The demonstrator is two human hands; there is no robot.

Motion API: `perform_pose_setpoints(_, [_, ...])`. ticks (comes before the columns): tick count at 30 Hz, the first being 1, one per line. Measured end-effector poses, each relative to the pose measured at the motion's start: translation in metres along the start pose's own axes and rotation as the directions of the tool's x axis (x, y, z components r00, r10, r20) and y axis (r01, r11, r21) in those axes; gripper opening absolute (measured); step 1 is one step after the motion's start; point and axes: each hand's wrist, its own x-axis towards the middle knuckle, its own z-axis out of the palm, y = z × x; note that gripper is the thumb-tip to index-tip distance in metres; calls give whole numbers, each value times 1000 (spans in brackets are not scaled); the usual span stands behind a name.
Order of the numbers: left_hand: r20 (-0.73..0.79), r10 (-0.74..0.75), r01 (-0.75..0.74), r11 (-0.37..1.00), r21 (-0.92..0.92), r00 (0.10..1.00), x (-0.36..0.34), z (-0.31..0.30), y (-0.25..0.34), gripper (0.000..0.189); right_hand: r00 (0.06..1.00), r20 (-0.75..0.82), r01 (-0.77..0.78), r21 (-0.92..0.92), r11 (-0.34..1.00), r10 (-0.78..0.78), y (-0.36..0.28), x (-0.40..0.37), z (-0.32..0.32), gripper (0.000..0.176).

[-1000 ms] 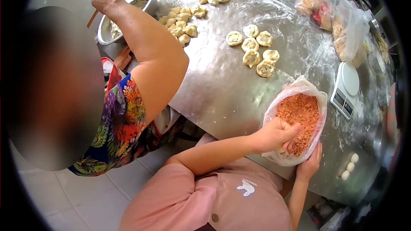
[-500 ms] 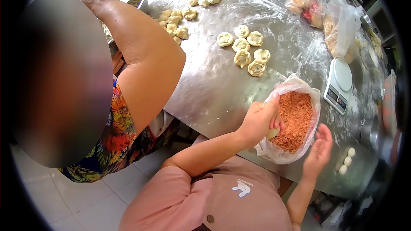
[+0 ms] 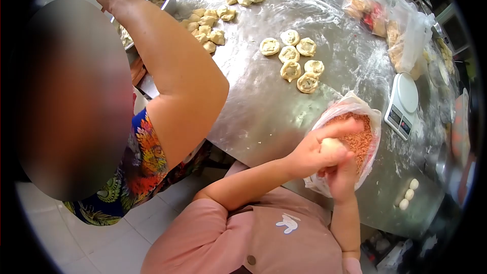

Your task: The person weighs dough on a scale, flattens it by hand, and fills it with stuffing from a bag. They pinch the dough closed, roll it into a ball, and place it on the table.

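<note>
Pale and smooth, a dough ball (image 3: 333, 147) shows between my two hands. My left hand (image 3: 313, 151) is closed around it, with the index finger stretched out over the filling. My right hand (image 3: 343, 176) presses against the ball from the near right side, its fingers curled. Below both hands lies an open plastic bag (image 3: 376, 127) of reddish-brown crumbly filling (image 3: 361, 144), which looks like meat floss. The hands cover the bag's near left part. How far the right fingers wrap round the ball is partly hidden.
Several filled dough rounds (image 3: 289, 54) lie beyond the bag on the floured metal table (image 3: 243, 106). Dough lumps (image 3: 205, 29) sit farther left. A kitchen scale (image 3: 402, 105) and small white dough balls (image 3: 409, 194) are rightward. Another person's arm (image 3: 175, 66) reaches toward a metal bowl (image 3: 171, 1).
My left hand has lifted slightly with the dough ball. My right hand has moved left from beside the bag to meet it. The other person's arm has shifted slightly.
</note>
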Motion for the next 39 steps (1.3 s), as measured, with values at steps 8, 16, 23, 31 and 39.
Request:
perform_pose_setpoints(8, [-34, 251, -235, 941, 243, 967, 7, 1, -5, 32, 955, -175, 163, -372, 914, -241, -4, 10, 15, 62])
perform_pose_setpoints(16, [-121, 223, -199, 963, 180, 967, 10, 16, -12, 24, 885, -155, 343, -423, 839, -440, 5, 11, 18, 60])
perform_pose_setpoints(23, [-225, 113, -105, 993, 48, 968, 15, 42, -17, 66, 978, -188, -56, 158, 986, 86, -19, -9, -6, 52])
perform_pose_setpoints(31, [-12, 71, -60, 919, 389, 997, 14, 41, -42, 51, 951, -281, 125, -22, 992, -126, -1, -24, -27, 49])
perform_pose_setpoints(39, [-5, -124, 120, 949, 293, 992, 15, 38, -33, 78, 453, -891, 285, 137, 949, -7, -8, -143, -183, 26])
